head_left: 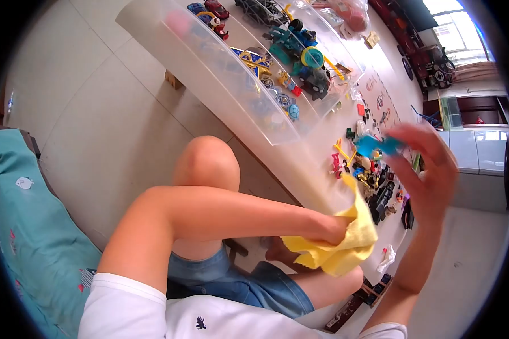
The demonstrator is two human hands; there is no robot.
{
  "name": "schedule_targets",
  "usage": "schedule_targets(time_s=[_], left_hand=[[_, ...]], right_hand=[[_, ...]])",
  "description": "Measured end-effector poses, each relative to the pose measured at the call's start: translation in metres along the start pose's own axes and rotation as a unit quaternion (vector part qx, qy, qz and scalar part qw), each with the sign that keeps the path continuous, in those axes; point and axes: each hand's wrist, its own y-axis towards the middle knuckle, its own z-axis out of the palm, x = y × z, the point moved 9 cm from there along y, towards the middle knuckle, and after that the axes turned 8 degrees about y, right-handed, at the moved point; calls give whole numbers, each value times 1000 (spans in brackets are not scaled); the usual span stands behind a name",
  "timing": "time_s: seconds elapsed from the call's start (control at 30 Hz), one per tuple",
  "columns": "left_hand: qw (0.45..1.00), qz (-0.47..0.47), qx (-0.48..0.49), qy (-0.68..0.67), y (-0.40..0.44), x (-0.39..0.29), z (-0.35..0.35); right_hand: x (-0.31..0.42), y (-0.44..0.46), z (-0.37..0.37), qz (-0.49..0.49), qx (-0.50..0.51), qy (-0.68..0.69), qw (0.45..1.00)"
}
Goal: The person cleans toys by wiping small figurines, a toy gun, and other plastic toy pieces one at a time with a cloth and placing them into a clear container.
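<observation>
My left hand (335, 230) is closed on a yellow cloth (356, 240), which drapes over the fingers and hides most of them. Further right, my right hand (430, 169) pinches a small teal plastic toy piece (376, 147) between thumb and fingers. Motion blurs the piece, so its exact kind is unclear. The cloth and the toy piece are apart. Beneath and behind both hands lies a pile of small mixed toy parts (367, 166) on the white table (319, 192).
A clear plastic bin (209, 62) holding toy cars and figures stands at the table's left part. A pink toy figure (336, 164) and a black toy part (383, 198) lie near the hands. Teal fabric (37, 226) covers a seat at far left.
</observation>
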Motion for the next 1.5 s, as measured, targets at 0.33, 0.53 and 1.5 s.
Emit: schedule_targets(time_s=[0.33, 0.53, 1.5], left_hand=[[985, -27, 85, 146, -1, 7, 22], [980, -40, 103, 165, -9, 13, 19], [929, -162, 289, 164, -56, 13, 51]], right_hand=[[-55, 64, 152, 62, 346, 51, 935], [-58, 58, 165, 53, 373, 23, 926], [2, -169, -84, 173, -49, -54, 982]])
